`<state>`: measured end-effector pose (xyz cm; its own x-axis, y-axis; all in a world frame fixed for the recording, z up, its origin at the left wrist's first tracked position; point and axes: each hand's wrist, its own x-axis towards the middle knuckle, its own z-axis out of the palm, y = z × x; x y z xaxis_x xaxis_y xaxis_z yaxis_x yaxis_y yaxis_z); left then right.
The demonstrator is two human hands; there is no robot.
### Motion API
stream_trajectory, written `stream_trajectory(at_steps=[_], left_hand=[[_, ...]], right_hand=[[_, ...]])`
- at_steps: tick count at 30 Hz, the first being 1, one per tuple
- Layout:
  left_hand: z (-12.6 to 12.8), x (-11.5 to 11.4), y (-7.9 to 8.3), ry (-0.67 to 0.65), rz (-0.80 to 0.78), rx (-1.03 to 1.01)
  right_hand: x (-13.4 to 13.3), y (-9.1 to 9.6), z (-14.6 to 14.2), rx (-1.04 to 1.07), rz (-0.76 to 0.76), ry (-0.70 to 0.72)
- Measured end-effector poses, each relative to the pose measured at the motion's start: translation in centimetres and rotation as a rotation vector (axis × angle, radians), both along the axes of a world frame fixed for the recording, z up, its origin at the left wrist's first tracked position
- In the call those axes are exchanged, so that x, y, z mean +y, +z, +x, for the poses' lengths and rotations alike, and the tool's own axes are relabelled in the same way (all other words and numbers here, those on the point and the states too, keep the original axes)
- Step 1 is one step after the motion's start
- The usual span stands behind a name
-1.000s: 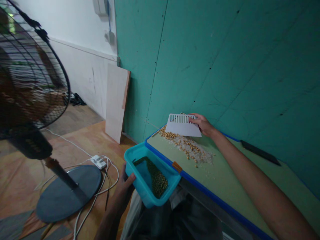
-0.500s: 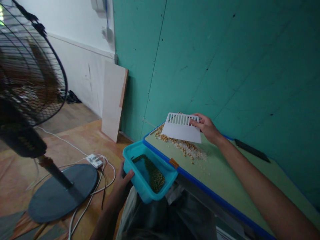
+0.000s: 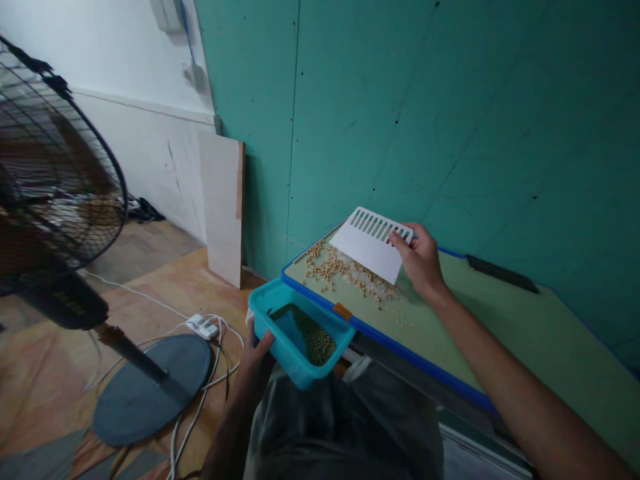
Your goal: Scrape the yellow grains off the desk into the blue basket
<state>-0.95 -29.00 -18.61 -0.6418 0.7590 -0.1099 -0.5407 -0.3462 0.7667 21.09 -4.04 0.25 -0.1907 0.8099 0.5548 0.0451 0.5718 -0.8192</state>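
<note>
My right hand [image 3: 421,261] is closed on a white plastic scraper [image 3: 373,243] with slots along its top edge, its lower edge down on the green table [image 3: 500,320]. Yellow beans mixed with white grains [image 3: 345,270] lie spread in front of the scraper near the table's left corner. My left hand [image 3: 259,357] grips the near end of a teal plastic bin [image 3: 280,310] held against the table's blue edge, below the pile. Green beans [image 3: 313,335] lie in the bin's bottom.
A standing fan [image 3: 55,193] with a round base [image 3: 150,390] is on the left floor, beside a power strip [image 3: 203,326] and cables. A wooden board [image 3: 223,207] leans on the wall. A dark flat bar [image 3: 503,273] lies at the table's far edge by the teal wall.
The scraper has tilted and moved toward the table's edge, spreading the beans and grains closer to the bin. The camera view shifted right; the bin stays in my left hand.
</note>
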Motion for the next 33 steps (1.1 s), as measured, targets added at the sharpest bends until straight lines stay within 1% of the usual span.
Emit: stream_trajectory(at_steps=[6, 9, 14, 21, 24, 28, 33], left_hand=[[0.3, 0.5, 0.1, 0.014, 0.006, 0.02], [0.3, 0.6, 0.0, 0.016, 0.004, 0.018], [0.3, 0.5, -0.4, 0.027, -0.006, -0.01], [0.8, 0.5, -0.4, -0.027, -0.002, 0.013], [1.0, 0.6, -0.4, -0.027, 0.014, 0.017], [1.1, 0.5, -0.1, -0.037, 0.019, 0.02], [1.1, 0.2, 0.7, -0.035, -0.002, 0.036]], right_hand=[[-1.0, -0.8, -0.9, -0.118, 0.095, -0.056], [-1.3, -1.1, -1.1, -0.154, 0.111, -0.054], [-1.6, -1.2, -1.3, -0.171, 0.098, -0.019], [-2.2, -1.4, -1.7, -0.171, 0.079, 0.005], [-2.3, -1.4, -1.7, -0.167, 0.079, 0.002], [-2.6, -1.3, -1.7, -0.157, 0.069, 0.028], [-3.1, -1.2, -2.0, -0.146, 0.053, 0.07]])
